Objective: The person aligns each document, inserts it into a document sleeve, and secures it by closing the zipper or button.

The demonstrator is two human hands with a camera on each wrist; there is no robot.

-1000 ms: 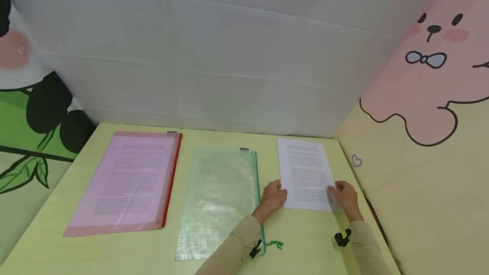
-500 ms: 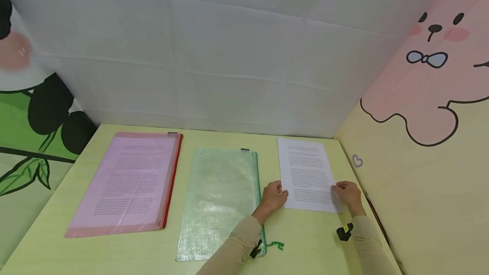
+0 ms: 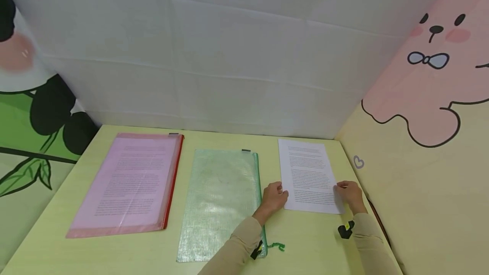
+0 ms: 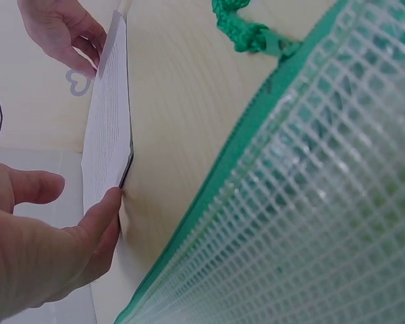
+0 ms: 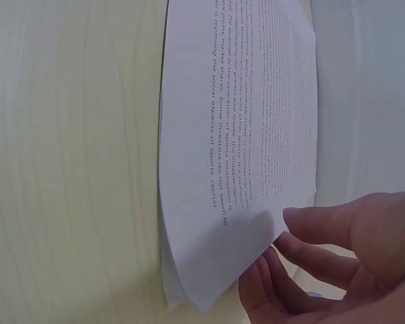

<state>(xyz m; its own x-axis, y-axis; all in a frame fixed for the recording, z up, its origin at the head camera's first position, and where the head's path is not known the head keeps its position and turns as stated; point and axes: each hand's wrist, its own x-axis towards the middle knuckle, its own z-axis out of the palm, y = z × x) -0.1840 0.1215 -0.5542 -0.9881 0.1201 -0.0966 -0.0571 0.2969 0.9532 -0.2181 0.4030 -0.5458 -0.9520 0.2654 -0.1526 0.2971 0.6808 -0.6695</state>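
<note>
Printed white paper lies at the right of the table, and another layer shows under its near corner in the right wrist view. My left hand is at its left edge; in the left wrist view the fingertips touch that edge while the thumb stands away from it. On the opposite side my right hand pinches the right edge near the front corner, thumb above and fingers at the underside. The corner of the paper bends up a little there. A green mesh zip pouch lies left of my left hand, partly under my forearm.
A pink zip pouch with printed paper inside lies on the left of the pale yellow table. The green pouch's cord pull sticks out to the right. Walls rise behind the table and at its right side.
My right hand has slid slightly right, its thumb moving from over the printed page out to the edge. The left hand stays at the left edge.
</note>
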